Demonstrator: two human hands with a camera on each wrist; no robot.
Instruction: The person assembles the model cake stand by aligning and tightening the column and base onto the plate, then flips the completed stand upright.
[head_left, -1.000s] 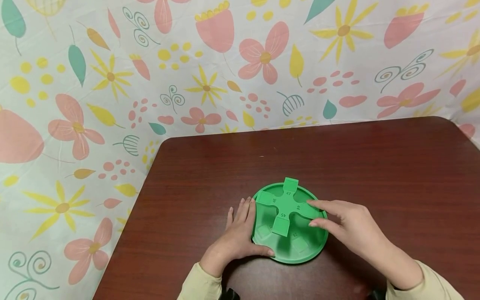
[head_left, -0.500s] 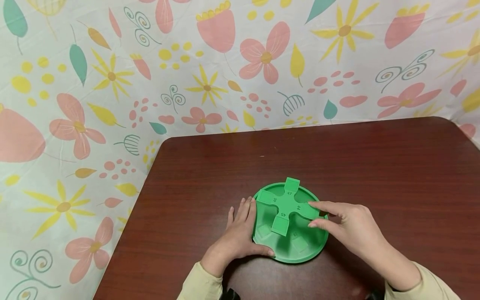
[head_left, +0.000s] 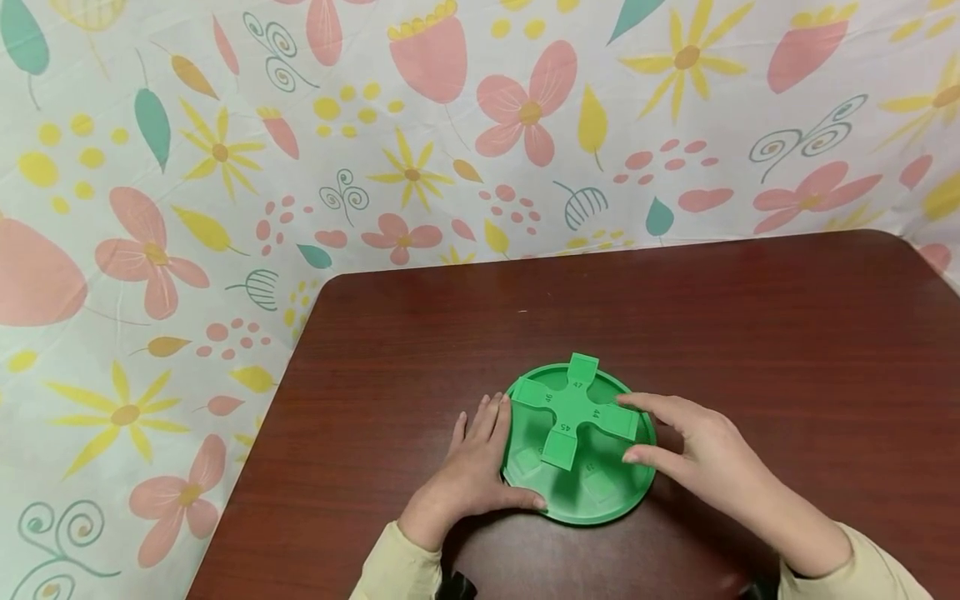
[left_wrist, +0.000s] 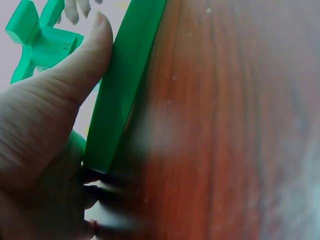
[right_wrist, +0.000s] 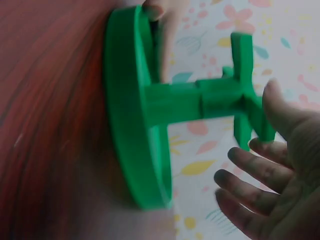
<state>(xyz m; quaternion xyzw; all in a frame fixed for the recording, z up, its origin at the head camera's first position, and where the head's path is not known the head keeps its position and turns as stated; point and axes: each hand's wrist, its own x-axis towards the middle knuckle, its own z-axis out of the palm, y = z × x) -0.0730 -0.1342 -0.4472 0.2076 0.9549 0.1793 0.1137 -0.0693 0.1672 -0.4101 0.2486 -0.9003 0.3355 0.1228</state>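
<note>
From the head view I've got the green dish (head_left: 577, 492) on the table (head_left: 750, 333), my left hand (head_left: 472, 479) pinching its rim, my right hand (head_left: 697, 454) spread loose, barely touching the cross piece (head_left: 573, 412) above the dish. Left wrist view: thumb (left_wrist: 75, 75) pressing the rim. Right wrist view: fingers (right_wrist: 250, 175) fanned beside the cross, so it might slip or spin off-target.

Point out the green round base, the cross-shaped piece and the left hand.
green round base (head_left: 592, 507), head view, near rim.
cross-shaped piece (head_left: 573, 408), head view, centre hub.
left hand (head_left: 472, 475), head view, back of hand.
</note>
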